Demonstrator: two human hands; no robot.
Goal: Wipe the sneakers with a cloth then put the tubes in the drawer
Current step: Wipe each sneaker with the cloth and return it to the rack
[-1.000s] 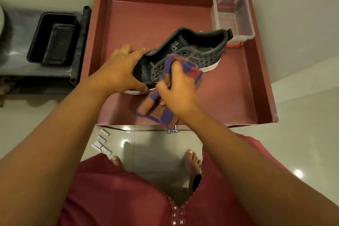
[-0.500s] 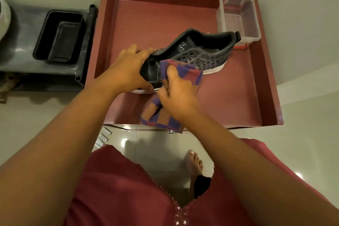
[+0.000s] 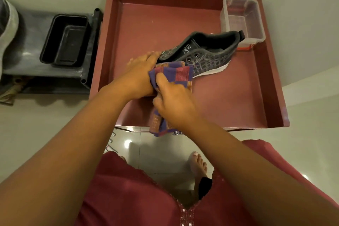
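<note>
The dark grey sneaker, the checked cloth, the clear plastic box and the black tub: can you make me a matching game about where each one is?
Things:
1. dark grey sneaker
2. purple and orange checked cloth
3. clear plastic box
4. black rectangular tub

Places:
A. far right corner of the red tray
B. on the grey shelf left of the tray
C. gripped in the right hand
D. toe end under the left hand

Pairs: 1-D, 2-C, 3-A, 4-B

The setting is a home interior, indicated by the glossy tiled floor [image 3: 165, 148], plain painted walls [image 3: 302, 24], a bare foot [image 3: 198, 163] and a red-brown drawer [image 3: 275, 97].
</note>
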